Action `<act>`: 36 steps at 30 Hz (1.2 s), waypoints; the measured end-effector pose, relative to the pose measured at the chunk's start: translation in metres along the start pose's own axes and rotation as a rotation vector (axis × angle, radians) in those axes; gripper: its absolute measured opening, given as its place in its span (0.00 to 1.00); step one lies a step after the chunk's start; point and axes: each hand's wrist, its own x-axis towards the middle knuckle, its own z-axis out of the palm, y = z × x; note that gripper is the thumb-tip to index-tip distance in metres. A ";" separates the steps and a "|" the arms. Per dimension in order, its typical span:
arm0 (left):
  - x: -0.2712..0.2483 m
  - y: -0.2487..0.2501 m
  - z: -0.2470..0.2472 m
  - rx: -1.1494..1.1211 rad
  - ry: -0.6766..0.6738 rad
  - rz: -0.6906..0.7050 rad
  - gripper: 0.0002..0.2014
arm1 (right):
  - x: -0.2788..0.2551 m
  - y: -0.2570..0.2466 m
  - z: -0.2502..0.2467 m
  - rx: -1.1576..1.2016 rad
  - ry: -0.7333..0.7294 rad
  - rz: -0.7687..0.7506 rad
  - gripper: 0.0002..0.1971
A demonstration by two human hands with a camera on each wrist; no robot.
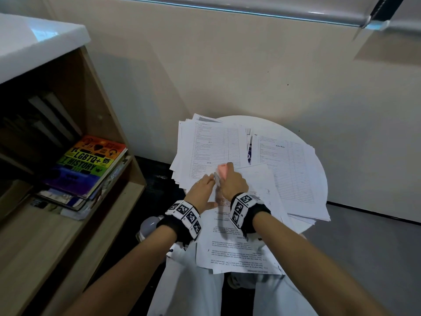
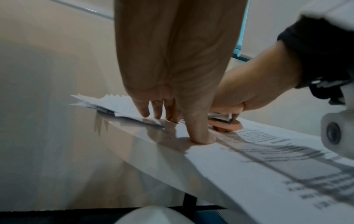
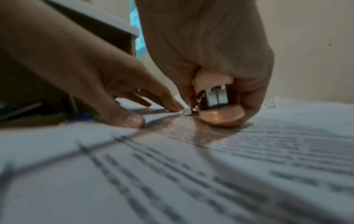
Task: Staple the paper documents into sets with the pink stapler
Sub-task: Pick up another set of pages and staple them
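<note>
Pressing down now: my right hand (image 1: 231,182) has its fingers (image 3: 250,97) wrapped tight round the small pink plastic stapler (image 3: 218,106), whose rounded base sits on the printed white paper set (image 1: 237,238) at that set's far corner. My left hand (image 1: 201,190) lies just beside the stapler, fingers straight and spread, the thumb (image 2: 199,133) flattened on the sheets to pin them; it holds nothing.

The set lies on the round white surface (image 1: 319,165), its near end hanging off the rim toward me. Beyond the stapler rests a loose fanned pile of white forms (image 1: 209,147), and to the stapler's right a second white stack (image 1: 289,176).

I judge this the squeeze of a staple, with most paper not yet bound. What worries me:
- The stapler's mouth sits close to the far pile, so it could catch one of those forms too.
- The overhang could drag the set off square if my thumb lifts early.
- My left fingertips (image 3: 172,106) lie near the metal nose; I could nip them.

Whether every sheet is inside the mouth, I cannot tell.
</note>
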 end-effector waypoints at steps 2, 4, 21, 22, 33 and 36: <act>0.000 0.000 0.000 0.017 0.001 0.002 0.37 | 0.001 0.000 0.002 -0.061 0.023 -0.059 0.25; 0.001 0.000 0.000 0.024 0.001 0.006 0.38 | 0.005 -0.003 0.001 -0.043 0.005 -0.008 0.25; 0.016 0.023 0.000 0.252 0.012 -0.191 0.33 | 0.003 0.065 -0.046 0.189 0.047 0.143 0.21; 0.018 0.031 0.003 0.266 0.030 -0.212 0.33 | 0.000 0.077 -0.050 0.191 0.052 0.174 0.22; 0.055 0.086 0.021 0.154 -0.144 -0.005 0.36 | 0.005 0.102 -0.060 0.185 0.018 0.221 0.23; 0.061 0.086 0.016 0.148 -0.176 -0.001 0.38 | 0.011 0.097 -0.060 0.158 0.018 0.214 0.26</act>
